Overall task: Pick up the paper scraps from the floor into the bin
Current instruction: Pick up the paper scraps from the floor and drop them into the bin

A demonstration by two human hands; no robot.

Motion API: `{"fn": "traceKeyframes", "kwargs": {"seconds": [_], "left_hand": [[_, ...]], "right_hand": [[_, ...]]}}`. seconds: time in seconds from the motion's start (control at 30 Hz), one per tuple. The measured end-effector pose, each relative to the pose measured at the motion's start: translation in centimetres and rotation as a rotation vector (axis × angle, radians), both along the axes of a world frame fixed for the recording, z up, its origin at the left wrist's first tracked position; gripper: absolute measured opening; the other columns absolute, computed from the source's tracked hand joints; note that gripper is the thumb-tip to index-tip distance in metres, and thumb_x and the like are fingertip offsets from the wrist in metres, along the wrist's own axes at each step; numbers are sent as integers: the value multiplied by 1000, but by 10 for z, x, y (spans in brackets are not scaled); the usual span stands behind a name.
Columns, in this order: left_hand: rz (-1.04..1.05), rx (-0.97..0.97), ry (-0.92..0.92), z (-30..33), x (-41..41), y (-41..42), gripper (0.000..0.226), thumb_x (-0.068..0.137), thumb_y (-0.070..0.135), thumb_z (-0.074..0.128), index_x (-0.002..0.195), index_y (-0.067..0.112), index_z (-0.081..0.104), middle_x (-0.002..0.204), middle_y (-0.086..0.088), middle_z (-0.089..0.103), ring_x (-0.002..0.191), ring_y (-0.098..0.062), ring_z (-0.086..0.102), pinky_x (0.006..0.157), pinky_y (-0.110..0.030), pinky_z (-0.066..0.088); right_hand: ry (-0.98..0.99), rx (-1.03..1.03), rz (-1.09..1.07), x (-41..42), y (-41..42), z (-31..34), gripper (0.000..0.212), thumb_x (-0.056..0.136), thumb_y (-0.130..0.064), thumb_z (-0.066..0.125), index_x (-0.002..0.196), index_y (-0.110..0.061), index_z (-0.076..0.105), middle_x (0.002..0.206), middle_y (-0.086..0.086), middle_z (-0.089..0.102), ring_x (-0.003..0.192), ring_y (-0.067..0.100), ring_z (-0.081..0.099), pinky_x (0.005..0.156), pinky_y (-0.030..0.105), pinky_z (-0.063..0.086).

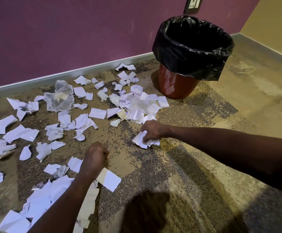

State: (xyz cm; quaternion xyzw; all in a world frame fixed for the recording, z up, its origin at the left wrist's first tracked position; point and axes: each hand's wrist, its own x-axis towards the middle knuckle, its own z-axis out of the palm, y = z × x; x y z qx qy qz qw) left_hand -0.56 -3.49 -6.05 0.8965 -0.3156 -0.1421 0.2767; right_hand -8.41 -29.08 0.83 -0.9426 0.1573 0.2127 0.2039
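Several white paper scraps (97, 113) lie scattered over the speckled floor, from the wall to the lower left. A red-brown bin (177, 86) with a black liner (194, 52) stands upright at the upper right, its mouth open. My right hand (153, 131) grips a small bunch of crumpled white scraps (141, 140) low over the floor, a little in front of the bin. My left hand (94, 157) hovers over the floor with its fingers curled into a fist; I cannot see anything in it. A folded scrap (110, 179) lies just beside my left wrist.
Two thin translucent plastic wrappers (60, 96) lie among the scraps. A purple wall with a grey skirting board (69, 74) runs behind the mess, with a socket (193, 4) above the bin. Bare floor stretches to the right of the bin. My shadow falls at the bottom.
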Motion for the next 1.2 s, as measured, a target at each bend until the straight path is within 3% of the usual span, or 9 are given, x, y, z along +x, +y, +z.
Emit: {"fn": "traceKeyframes", "kwargs": {"seconds": [0.47,0.57,0.63,0.7,0.8,0.9,1.03,1.1,1.2], "left_hand": [[-129,228,-180,4,9,-12,8,84,7,68,76,6,66,99,-9,51,75,-22,55,64,-35,50],[-144,245,-198,4,6,-12,10,84,10,67,76,5,64,97,-10,51,77,-25,54,65,-35,48],[-89,190,-137,6,5,-16,25,84,12,68,61,9,60,80,-11,55,63,-19,53,55,-27,41],[27,87,27,11,6,-23,36,87,14,65,53,4,59,60,-18,59,47,-18,47,45,-21,31],[122,-86,241,30,4,-36,33,94,25,61,76,-1,71,74,-18,70,60,-28,62,53,-21,41],[119,-243,344,51,-7,-54,21,95,29,61,100,12,73,92,-1,70,78,-17,66,62,-25,48],[115,-287,293,60,-15,-69,20,92,30,65,87,13,75,70,0,66,58,-11,55,60,-25,43],[145,-267,235,60,-15,-68,21,92,28,65,91,10,76,78,-5,71,60,-12,57,61,-23,41],[150,-236,134,64,-16,-65,18,90,22,65,93,7,76,90,-6,74,73,-16,62,69,-21,40]], "right_hand": [[-32,78,-45,-1,3,-2,60,81,-26,75,132,-2,57,137,14,56,121,28,54,83,22,38],[-58,125,-109,2,7,0,48,78,-23,77,117,2,66,123,17,65,100,27,60,73,25,42],[-65,190,-175,3,10,1,36,76,-18,78,101,6,69,100,18,69,78,24,59,59,25,41],[-66,268,-251,4,15,5,31,78,-13,76,102,6,67,92,16,67,68,21,58,47,19,40],[-76,369,-369,4,21,7,42,83,-7,73,121,2,59,96,17,67,64,17,56,44,18,41],[-92,483,-496,4,26,8,43,85,-6,72,119,14,55,74,10,53,61,19,49,47,22,37],[-82,642,-575,3,31,13,57,91,-18,69,134,8,44,68,4,40,43,7,37,37,16,27],[-79,702,-568,3,33,19,57,93,-26,66,137,3,43,77,6,47,41,6,39,35,15,29],[-113,755,-593,1,34,22,59,95,-25,63,140,5,40,112,19,55,65,17,53,42,14,42]]}}
